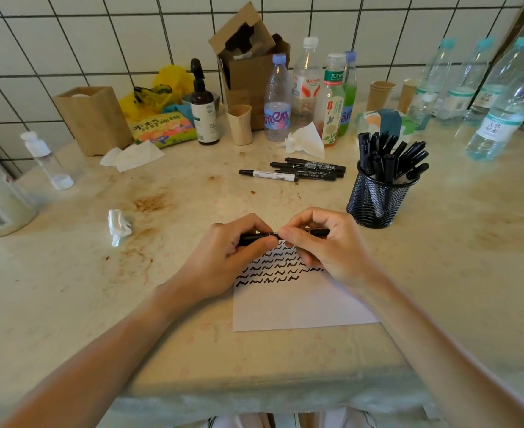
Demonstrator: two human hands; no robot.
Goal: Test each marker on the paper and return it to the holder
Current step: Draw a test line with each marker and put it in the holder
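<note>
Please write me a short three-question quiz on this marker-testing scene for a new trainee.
1. True or false: both hands grip the same marker above the paper.
2. Where is the holder? A) left of the paper B) behind and right of the paper C) on the paper
3. Fill in: the loose markers lie on the table to the ___ of the holder.

Key
1. True: the left hand and right hand both hold it, level.
2. B
3. left
</note>
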